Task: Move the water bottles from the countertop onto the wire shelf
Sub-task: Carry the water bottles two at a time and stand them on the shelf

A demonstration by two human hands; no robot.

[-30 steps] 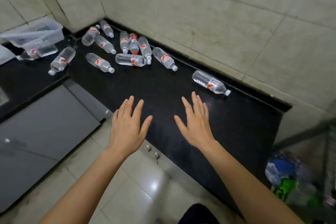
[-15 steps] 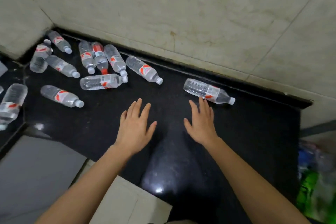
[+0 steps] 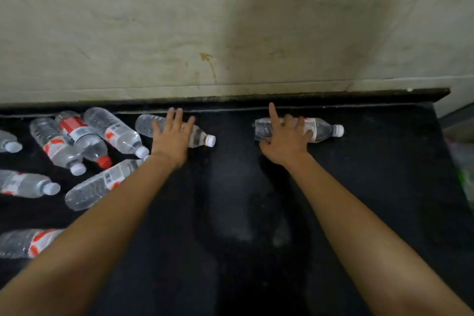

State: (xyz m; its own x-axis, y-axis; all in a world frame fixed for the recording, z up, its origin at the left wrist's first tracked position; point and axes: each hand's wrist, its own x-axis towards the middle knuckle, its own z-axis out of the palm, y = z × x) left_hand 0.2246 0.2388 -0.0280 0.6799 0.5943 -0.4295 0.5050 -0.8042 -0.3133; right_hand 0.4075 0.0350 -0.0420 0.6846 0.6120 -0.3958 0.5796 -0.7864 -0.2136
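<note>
While both bare arms stretch toward twelve o'clock across the black countertop [image 3: 384,187], each hand lies on a lying water bottle close to the beige tiled wall [image 3: 230,20]. The left hand [image 3: 171,140] lies flat over the middle bottle [image 3: 202,137]. Its fingers [image 3: 179,117] are straight and a little apart, draped across the clear body rather than wrapped round it, and its thumb is hidden. That bottle's white cap points toward four o'clock, just clear of the hand.

The right hand [image 3: 287,142] is clamped on the far-right bottle [image 3: 324,130]. Three fingers curl over the labelled middle and the thumb sits against the near side of the base. The index finger alone sticks out straight toward twelve o'clock. This bottle lies level, with its white cap toward three o'clock, well apart from the other one.

At nine o'clock from the left hand lies a cluster of bottles [image 3: 112,131], side by side and touching, with their caps toward five o'clock. Among them is a red-capped bottle [image 3: 77,127] with a red label. Another bottle is half hidden under the left forearm, and more lie scattered toward eight o'clock at the frame's edge. All the bottles in view are on the countertop. At three o'clock, past the counter's end, is a blurred patch of green [image 3: 465,179] that I cannot identify.
</note>
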